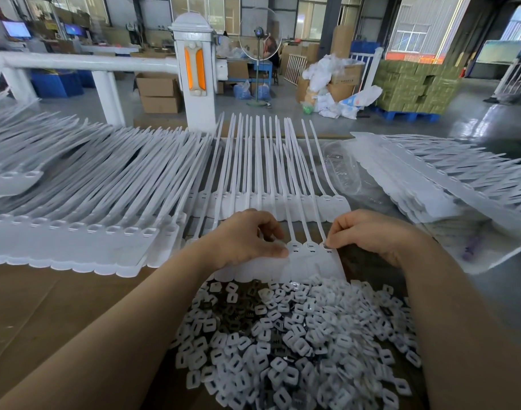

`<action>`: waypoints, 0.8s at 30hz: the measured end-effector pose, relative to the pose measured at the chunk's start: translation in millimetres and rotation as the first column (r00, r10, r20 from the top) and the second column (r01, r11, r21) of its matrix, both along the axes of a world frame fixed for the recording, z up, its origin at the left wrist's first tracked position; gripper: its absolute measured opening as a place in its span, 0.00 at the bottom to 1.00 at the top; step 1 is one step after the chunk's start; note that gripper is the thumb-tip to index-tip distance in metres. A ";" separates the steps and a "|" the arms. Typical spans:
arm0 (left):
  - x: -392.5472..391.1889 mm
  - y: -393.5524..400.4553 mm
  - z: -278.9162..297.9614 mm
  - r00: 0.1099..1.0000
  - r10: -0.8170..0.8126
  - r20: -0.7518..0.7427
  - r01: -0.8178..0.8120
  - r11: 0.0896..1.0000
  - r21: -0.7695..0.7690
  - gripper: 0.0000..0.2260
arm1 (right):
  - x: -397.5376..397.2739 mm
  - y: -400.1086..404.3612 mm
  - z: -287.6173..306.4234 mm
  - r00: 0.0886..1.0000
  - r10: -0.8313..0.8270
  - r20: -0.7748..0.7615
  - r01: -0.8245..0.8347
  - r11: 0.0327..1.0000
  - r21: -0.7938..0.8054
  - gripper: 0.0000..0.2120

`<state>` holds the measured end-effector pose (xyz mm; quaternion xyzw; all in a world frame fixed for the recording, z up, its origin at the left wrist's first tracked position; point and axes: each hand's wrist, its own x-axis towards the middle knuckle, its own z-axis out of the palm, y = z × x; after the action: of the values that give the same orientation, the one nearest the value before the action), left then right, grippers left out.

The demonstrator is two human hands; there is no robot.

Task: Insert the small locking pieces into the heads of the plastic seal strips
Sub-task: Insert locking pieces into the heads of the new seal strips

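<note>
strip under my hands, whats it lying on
The strip has its near edge lying on the pile of locking pieces, which sits on brown cardboard. What lies beneath its middle is covered.

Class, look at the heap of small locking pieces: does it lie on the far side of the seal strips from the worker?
No. The heap of locking pieces lies nearest the worker, between the forearms, with the seal strips beyond it.

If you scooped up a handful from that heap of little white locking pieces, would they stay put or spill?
The locking pieces would probably spill: they lie loose in a heap, small, flat and smooth-looking. They look light, being thin plastic with holes. Flat shapes should slide, not roll.
</note>
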<state>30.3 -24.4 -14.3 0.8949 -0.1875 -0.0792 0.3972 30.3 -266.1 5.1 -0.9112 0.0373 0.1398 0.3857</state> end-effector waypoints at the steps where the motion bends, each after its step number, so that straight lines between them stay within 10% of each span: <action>1: -0.2 0.2 0.0 1.000 0.000 -0.002 0.000 1.000 -0.001 0.11 | 0.1 0.1 -0.2 1.000 0.000 0.001 0.000 1.000 0.000 0.05; 24: -2.7 -1.0 3.0 1.000 -0.010 0.007 0.011 1.000 -0.014 0.10 | -5.5 19.1 5.7 0.950 0.173 0.262 -0.200 0.976 0.081 0.04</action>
<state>27.6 -25.5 -11.3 0.8912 -0.1942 -0.0768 0.4026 24.8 -247.0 10.8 -0.8992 -0.1061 0.0599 0.4203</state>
